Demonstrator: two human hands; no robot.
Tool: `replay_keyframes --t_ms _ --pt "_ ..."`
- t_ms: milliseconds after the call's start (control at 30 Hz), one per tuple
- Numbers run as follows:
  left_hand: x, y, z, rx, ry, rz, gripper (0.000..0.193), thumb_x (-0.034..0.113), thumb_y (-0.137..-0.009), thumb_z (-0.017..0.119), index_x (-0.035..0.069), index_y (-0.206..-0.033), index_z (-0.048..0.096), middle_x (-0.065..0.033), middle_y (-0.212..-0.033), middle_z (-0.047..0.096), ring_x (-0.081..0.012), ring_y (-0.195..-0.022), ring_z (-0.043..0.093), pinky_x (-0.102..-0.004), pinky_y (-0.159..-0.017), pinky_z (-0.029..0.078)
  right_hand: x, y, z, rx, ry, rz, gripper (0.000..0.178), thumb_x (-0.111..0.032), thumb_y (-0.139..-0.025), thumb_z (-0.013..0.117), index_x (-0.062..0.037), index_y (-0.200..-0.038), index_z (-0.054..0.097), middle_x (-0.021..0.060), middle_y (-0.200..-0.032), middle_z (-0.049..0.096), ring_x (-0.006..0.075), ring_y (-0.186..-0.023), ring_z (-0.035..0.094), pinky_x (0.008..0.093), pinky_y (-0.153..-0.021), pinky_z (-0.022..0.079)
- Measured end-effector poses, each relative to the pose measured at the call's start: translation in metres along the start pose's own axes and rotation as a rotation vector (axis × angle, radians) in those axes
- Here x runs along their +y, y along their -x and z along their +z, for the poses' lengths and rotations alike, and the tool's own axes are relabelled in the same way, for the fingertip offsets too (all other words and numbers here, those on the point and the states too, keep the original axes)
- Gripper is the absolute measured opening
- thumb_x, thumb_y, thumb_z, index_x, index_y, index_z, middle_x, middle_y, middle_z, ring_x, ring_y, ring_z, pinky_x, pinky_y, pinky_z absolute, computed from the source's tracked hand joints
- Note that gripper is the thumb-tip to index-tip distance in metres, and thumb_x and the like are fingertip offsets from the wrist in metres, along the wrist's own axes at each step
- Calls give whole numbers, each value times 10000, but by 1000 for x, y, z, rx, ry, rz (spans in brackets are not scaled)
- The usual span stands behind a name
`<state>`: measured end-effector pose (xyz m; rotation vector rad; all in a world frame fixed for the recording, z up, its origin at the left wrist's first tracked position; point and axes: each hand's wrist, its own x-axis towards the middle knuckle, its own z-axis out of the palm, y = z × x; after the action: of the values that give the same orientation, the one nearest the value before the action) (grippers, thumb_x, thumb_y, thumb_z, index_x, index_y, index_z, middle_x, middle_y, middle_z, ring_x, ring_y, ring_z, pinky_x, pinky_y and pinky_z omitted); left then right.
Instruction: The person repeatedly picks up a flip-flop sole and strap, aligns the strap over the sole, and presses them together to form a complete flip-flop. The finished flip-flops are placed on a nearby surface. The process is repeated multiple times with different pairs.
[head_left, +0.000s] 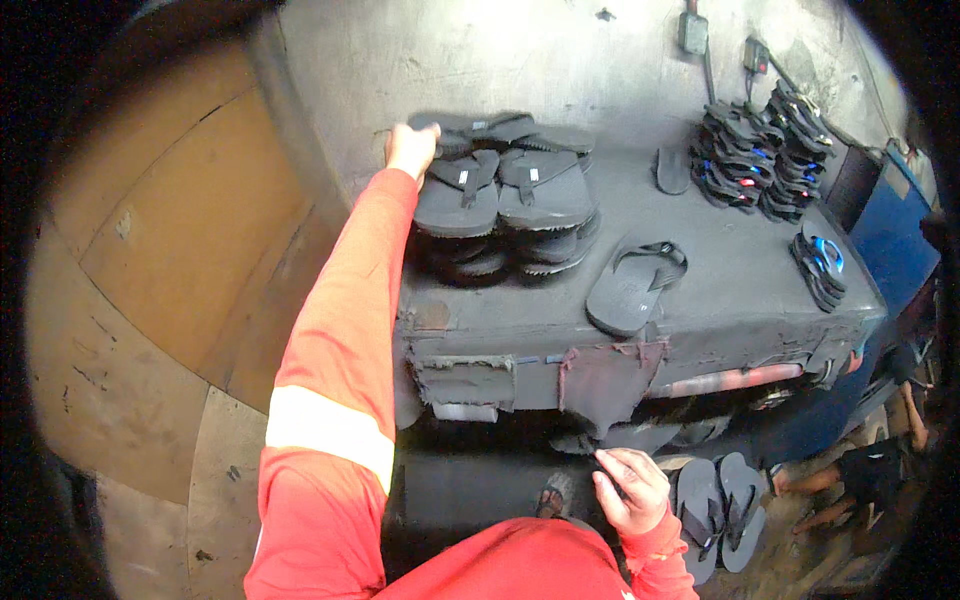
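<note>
My left arm reaches to the far left of the workbench. There my left hand point(412, 150) is closed at the left end of a black flip-flop point(455, 135) lying at the back of a stack. Just in front, a pair of black flip-flops point(545, 190) with small white labels tops the stack. My right hand point(635, 490) is low, before the bench front, with thumb and fingers drawn together. A dark tip shows at its fingertips, too small to name. A single black flip-flop point(630, 295) lies on the bench top above it.
Piles of dark sandals or straps point(745, 160) stand at the back right, near a blue-strapped bundle point(820, 265). Ragged cloth point(610, 380) hangs from the bench edge. Grey flip-flops point(720, 510) lie lower right. Another person's limbs point(860, 470) show beyond. Brown boards point(190, 250) line the left.
</note>
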<state>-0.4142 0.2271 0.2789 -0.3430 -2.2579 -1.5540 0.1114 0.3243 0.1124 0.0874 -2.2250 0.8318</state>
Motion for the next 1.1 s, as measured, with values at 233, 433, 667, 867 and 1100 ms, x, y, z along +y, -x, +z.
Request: replay_keyframes --t_ms 233,433,667,867,1100 --pt "44 46 -214 -190 1219 81 255 129 -952 659 10 -1178 652 -146 -1143 698 -278 -1021 677 -436 -984 524 0 1 51 -282 -240 -180 348 -69 -812 745 -46 -1157 709 113 -957 712 272 -770 681 364 -689 558" --pt "-27 220 -323 -94 406 -271 453 320 -984 629 5 -1308 592 -88 -1206 672 -212 -1035 665 -384 -940 525 -2 16 105 -305 -328 -15 309 -90 -824 740 24 -1110 719 177 -975 715 304 -807 697 381 -747 556" --pt "-121 437 -185 -452 105 -322 336 185 -960 696 -26 -1220 657 -119 -1111 731 -150 -1008 675 -305 -884 523 -20 61 220 -613 -548 268 1164 -446 -733 862 -4 -1578 194 403 -1590 45 513 -1502 107 492 -1218 204" --pt "-156 446 -132 -268 210 -353 341 280 -961 696 4 -1162 698 -157 -1027 753 -175 -972 721 -313 -822 550 14 68 249 -504 -439 179 813 -144 -727 820 -12 -1451 476 395 -1595 69 542 -1485 105 497 -1196 257" --pt "-156 428 -117 -378 -130 -360 338 351 -954 677 16 -977 712 -167 -809 702 -265 -698 676 -367 -639 499 26 66 255 -528 -610 342 685 -112 -755 817 4 -1378 557 375 -1594 139 417 -1511 168 415 -1193 285"
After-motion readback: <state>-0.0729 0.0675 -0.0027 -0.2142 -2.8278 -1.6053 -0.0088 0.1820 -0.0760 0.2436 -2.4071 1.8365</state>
